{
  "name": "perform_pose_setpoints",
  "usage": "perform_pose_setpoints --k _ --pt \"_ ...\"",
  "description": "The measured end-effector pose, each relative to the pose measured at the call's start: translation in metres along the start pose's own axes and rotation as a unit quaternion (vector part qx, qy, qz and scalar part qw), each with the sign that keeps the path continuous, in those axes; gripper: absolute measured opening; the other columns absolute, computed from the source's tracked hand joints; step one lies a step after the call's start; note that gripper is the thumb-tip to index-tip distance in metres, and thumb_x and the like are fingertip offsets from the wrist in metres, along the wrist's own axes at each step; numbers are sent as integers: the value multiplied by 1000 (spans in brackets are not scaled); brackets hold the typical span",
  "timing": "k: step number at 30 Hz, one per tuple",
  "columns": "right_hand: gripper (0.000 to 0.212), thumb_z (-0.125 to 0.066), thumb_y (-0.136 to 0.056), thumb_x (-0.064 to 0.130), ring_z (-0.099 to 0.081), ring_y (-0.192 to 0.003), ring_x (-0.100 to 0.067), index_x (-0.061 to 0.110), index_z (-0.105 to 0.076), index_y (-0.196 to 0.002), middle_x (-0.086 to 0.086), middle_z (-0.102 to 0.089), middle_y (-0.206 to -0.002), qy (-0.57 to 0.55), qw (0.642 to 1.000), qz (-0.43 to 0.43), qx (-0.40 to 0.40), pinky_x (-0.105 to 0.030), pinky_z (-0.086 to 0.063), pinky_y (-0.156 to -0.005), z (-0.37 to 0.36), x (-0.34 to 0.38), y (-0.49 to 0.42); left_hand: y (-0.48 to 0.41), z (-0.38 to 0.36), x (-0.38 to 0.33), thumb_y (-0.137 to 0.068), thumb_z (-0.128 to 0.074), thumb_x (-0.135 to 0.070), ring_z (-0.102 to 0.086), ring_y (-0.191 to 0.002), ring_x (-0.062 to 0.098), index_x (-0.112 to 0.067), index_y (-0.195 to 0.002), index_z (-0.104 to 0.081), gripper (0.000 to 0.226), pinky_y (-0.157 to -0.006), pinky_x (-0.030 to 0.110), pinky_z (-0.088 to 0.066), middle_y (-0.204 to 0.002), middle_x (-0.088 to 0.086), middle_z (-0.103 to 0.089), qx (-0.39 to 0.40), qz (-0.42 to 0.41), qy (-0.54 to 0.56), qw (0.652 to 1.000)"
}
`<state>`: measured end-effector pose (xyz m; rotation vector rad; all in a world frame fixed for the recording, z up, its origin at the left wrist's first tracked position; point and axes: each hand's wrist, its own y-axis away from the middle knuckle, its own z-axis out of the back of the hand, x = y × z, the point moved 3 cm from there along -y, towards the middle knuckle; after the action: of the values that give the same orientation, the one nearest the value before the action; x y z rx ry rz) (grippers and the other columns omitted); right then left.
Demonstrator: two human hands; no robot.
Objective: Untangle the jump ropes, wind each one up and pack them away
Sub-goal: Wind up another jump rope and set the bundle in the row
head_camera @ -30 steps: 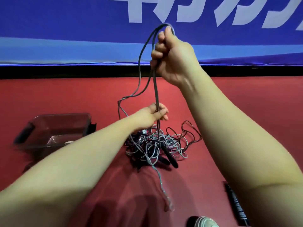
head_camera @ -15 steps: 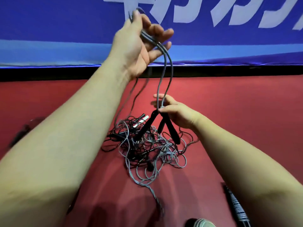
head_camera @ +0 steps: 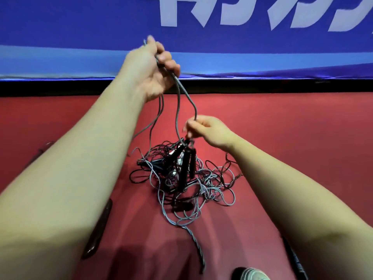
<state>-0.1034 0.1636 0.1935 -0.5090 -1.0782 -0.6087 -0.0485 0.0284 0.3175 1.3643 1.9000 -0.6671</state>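
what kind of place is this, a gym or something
Most likely a sports hall or gym, though only a little of it shows. The ground is a smooth red floor, a long blue barrier banner with large white lettering runs along its edge, and jump ropes lie tangled on it.

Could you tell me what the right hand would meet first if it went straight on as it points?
Probably the grey rope strand hanging from the left hand, then the left forearm; depth is unclear.

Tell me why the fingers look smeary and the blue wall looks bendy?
Head view: the left hand and right hand are smeared, likely by motion; the wide-angle lens bows the blue banner; soft arm shadows lie on the red floor.
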Motion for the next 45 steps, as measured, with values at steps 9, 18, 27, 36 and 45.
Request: perform_pose_setpoints --k 9,18,27,36,45 --pt "25 -44 -98 29 -47 -66 -13 16 -64 -93 8 -51 -68 241 964 41 -102 -27 -38 -61 7 21 -13 1 46 -16 -103 -30 -24 -21 -31 3 -19 -75 -42 31 -35 11 -16 -40 -10 -31 -95 -58 -376 920" --pt "18 -56 -93 29 -59 -78 -10 18 -70 -94 3 -70 -86 321 943 52 -76 -26 -43 -72 11 10 -12 -5 74 -16 -105 -28 -24 -23 -33 5 -18 -75 -38 32 -36 14 -21 -42 -9 -31 -97 -43 -92 990" --pt "18 -51 -96 16 -53 -72 15 17 -68 -100 16 -65 -88 134 983 71 -103 -7 -41 -73 12 32 -2 -6 68 -3 -103 -25 -20 -16 -35 3 -18 -79 -38 28 -37 16 -12 -42 -10 -29 -101 -75 -200 972" --pt "30 -41 -100 22 -48 -61 -10 20 -53 -73 4 -51 -66 141 983 -25 -116 -24 -39 -61 34 5 7 -3 55 -4 -104 -29 -24 -32 -39 9 -16 -77 -41 30 -51 20 -46 -46 -6 -35 -44 -61 4 997" --pt "29 -25 -103 23 -41 -53 -9 18 -40 -79 9 -38 -53 -346 938 16 -29 -19 -34 -53 16 40 2 -4 64 23 -103 -27 -27 -53 -57 12 -23 -82 -41 25 -63 32 -55 -72 -3 -49 -90 -47 -308 946"
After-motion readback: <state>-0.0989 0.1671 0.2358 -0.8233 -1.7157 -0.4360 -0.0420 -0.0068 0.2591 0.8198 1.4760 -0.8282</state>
